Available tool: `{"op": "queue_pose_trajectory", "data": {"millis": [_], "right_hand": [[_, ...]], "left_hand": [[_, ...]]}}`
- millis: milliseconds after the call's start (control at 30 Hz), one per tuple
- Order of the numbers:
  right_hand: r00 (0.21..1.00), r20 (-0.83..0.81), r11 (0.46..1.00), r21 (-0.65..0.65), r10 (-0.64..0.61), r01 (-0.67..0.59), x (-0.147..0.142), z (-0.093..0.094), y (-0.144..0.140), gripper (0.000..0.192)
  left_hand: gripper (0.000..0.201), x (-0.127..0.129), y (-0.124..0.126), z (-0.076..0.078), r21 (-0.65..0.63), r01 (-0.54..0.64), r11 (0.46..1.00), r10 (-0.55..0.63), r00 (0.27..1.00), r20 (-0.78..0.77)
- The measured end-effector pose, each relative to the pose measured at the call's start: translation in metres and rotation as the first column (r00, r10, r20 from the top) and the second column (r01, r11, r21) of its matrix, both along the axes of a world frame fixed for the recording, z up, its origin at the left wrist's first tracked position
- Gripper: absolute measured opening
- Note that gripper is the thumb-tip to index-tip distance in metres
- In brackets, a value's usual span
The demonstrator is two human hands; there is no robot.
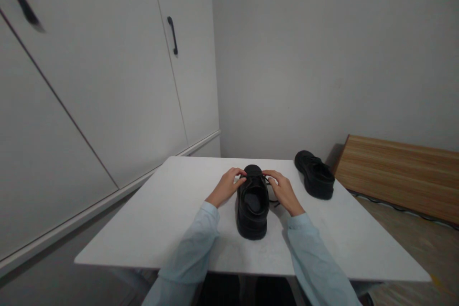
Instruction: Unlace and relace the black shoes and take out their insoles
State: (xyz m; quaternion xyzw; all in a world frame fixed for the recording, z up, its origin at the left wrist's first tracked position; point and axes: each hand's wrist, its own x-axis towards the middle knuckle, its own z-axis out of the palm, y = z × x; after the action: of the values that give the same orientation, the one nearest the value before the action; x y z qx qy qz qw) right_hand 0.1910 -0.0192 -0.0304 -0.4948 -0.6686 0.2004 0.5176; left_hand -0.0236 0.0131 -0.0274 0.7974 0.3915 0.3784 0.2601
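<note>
A black lace-up shoe (252, 222) rests upright on the white table, its toe pointing away from me and its heel towards me. My left hand (226, 185) is at the left side of the shoe's front, thumb and fingers pinched together at the lacing. On the opposite side, my right hand (282, 191) pinches at the black shoelace (275, 202), and a loose length of it hangs beside the shoe under the fingers. The exact grip on the thin lace is hard to see on either side. A second black shoe (318, 180) lies at the table's right edge.
The white table (172, 215) extends to both sides of my arms. A wood-grain panel (401, 172) stands beyond its right edge. White cabinet doors (136, 76) with dark handles rise on the left, and a plain wall (304, 57) is behind.
</note>
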Motion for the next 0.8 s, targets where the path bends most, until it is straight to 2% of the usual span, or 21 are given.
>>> {"op": "queue_pose_trajectory", "data": {"millis": [100,333,533,800], "right_hand": [[1.000,-0.009,0.999,-0.046,0.024,-0.025,-0.003,0.001,-0.001,0.025],[0.997,0.011,0.995,-0.068,0.073,-0.072,-0.005,-0.004,0.001,0.034],[0.988,0.146,0.996,-0.075,0.049,-0.039,-0.004,-0.010,0.001,0.047],[0.965,0.258,0.997,-0.074,0.054,-0.036,-0.002,-0.014,0.003,0.050]], "left_hand": [[0.017,0.002,0.000,-0.001,0.027,-0.017,0.999,0.017,1.000,0.004],[0.009,0.009,0.003,-0.009,0.027,-0.117,0.993,0.116,0.993,0.028],[0.008,0.011,0.003,-0.010,0.027,-0.122,0.992,0.120,0.990,0.069],[0.010,0.014,0.006,-0.014,-0.020,-0.138,0.990,0.139,0.976,0.168]]}}
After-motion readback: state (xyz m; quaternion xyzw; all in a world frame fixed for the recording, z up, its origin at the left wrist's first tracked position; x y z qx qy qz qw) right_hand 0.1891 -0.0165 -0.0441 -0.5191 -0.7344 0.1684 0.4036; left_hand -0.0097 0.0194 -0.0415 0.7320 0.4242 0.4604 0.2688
